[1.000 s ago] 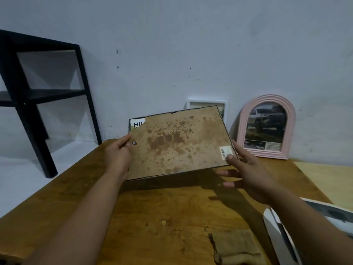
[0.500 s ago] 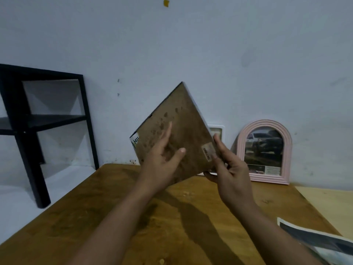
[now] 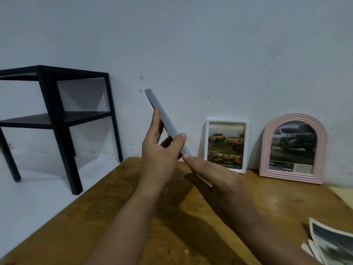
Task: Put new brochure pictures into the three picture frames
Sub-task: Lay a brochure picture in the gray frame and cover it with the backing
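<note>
Head view shows a black metal shelf (image 3: pixel 57 115), then the left hand (image 3: pixel 158 150) gripping a thin grey frame (image 3: pixel 166 124) edge-on above the scuffed wooden table (image 3: pixel 114 217), flat right hand (image 3: pixel 215 178) touching its lower end, beside white rectangular frame (image 3: pixel 226 145), ribbed pink arched frame (image 3: pixel 294 148) and glossy brochures (image 3: pixel 332 243).

1. The picture in the white frame (image 3: pixel 226 145) carries a line of print along its bottom edge, too small and blurred to read.
2. The picture in the pink arched frame (image 3: pixel 293 148) has a pale text block at its lower right; perhaps several lines, none legible.
</note>
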